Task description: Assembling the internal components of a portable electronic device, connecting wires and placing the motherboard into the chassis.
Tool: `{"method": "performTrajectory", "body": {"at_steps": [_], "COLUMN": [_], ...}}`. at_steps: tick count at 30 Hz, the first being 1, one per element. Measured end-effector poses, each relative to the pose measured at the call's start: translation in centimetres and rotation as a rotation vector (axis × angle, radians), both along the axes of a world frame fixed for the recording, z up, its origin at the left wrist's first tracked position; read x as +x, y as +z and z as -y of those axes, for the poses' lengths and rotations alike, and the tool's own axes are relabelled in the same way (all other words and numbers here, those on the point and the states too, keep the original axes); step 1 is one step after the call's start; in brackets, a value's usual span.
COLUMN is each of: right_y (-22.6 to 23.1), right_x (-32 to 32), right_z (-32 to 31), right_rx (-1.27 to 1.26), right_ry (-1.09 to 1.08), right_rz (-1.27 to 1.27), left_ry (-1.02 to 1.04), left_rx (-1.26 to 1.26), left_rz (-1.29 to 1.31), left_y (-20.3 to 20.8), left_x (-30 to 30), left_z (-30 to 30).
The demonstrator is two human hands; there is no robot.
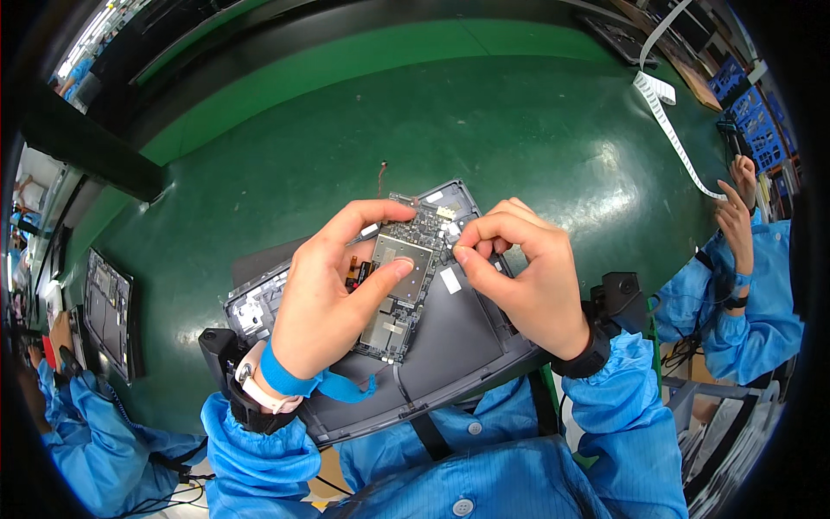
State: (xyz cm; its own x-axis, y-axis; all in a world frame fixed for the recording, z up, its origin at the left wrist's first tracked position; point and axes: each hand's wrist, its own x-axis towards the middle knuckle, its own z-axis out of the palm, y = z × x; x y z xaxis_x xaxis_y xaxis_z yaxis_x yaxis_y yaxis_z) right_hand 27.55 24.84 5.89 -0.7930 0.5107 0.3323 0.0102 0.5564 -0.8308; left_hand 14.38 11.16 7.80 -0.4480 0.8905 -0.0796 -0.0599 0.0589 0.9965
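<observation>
My left hand (333,290) grips a long circuit board (406,272), thumb across its grey metal shield and index finger at its far end. The board is tilted above an open dark grey device casing (450,324), which looks like a tablet or laptop shell. Close to the board's right edge, my right hand (527,277) is closed in a pinch. A thin dark wire (446,253) shows by those fingertips, but what they pinch is mostly hidden. Beyond the board's far end a thin reddish wire (382,176) sticks up. White stickers (450,280) mark the casing.
The casing lies at the near edge of a green table (519,130). Another open casing (109,311) stands at the left, by a co-worker's blue sleeve (86,432). At the right, a co-worker's hands (737,216) touch a white label strip (670,121). A dark post (95,147) rises far left.
</observation>
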Motion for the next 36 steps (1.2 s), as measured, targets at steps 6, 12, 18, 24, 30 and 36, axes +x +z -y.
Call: {"method": "performTrajectory", "body": {"at_steps": [6,12,18,24,30,36], "right_y": [-0.32,-0.59,-0.49,-0.24,-0.17,-0.14], "right_x": [-0.35,-0.40,-0.41,-0.49,-0.42,-0.39], "right_z": [0.20,0.36,0.31,0.37,0.10,0.00], "right_rx": [-0.064,-0.114,-0.078,-0.071,-0.084,-0.106], "right_ry": [-0.022,-0.056,-0.052,-0.041,-0.017,0.006], "right_rz": [-0.033,-0.045,-0.035,-0.034,-0.025,-0.016], "left_ry": [-0.026,-0.031,-0.047,0.023,0.009,0.008], "left_rx": [0.000,-0.011,0.038,0.075,0.076,0.070], "left_rz": [-0.015,-0.041,-0.059,-0.130,-0.088,-0.119], "left_y": [0.04,-0.24,-0.42,-0.68,-0.59,-0.90], "left_x": [-0.09,-0.28,-0.31,-0.11,-0.13,-0.24], "left_z": [-0.03,0.06,0.01,-0.20,-0.10,-0.07]}}
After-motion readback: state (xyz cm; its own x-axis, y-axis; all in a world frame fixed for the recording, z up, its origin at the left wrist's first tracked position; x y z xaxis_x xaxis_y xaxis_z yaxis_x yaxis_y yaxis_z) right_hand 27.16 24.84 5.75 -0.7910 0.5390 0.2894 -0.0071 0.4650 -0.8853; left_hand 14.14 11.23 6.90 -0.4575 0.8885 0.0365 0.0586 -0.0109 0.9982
